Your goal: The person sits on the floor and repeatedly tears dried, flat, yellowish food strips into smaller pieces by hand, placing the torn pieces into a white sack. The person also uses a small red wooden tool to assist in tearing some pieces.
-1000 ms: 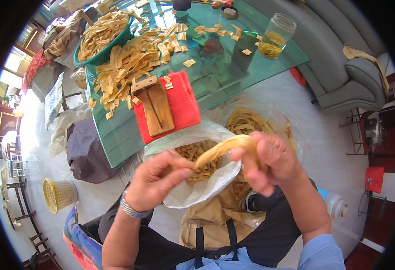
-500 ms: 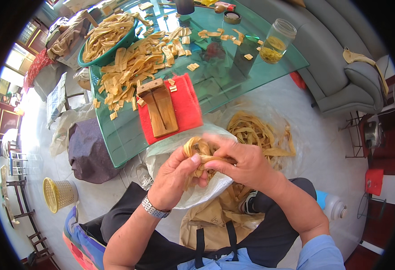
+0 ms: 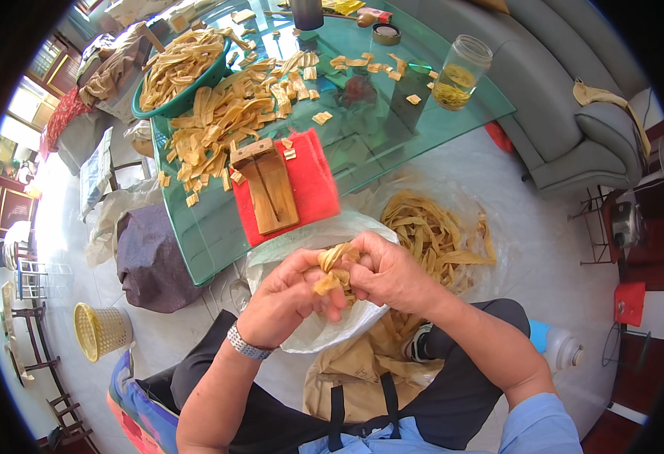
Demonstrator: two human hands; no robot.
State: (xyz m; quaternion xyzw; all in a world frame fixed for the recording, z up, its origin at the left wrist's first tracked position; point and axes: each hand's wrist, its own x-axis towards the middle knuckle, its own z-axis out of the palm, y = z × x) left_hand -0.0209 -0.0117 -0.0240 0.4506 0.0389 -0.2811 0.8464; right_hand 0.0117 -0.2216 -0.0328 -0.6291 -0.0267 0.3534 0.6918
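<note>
Both hands are working close together at centre, over the mouth of the white bag. The pale yellow strip is sitting between them, bunching into an upper lobe and a lower flap; its exact path is hiding behind the fingers.

Left hand: fingers are curling only partway, thumb and fingers cupping the strip from the left. Right hand: closing more tightly, thumb and bent forefinger pinching the strip's right side. How hard either is pressing, cannot tell.

On handling, my judgement: the left hand is serving best as a steady cradle, with the right doing the finer pulling. Pinching near the fold is giving better control than gripping far along. The strip is looking dry and thin, so slow, even tension is likely safer than a jerk; sharp creasing is risking a split. Leaving the end showing past the thumb is helping the eye. Staying over the bag is letting any dropped piece land softly.

Nearby: the wooden block is resting on a red cloth at the edge of the glass tabletop; more long strips are lying in clear plastic, just beyond the right hand.
</note>
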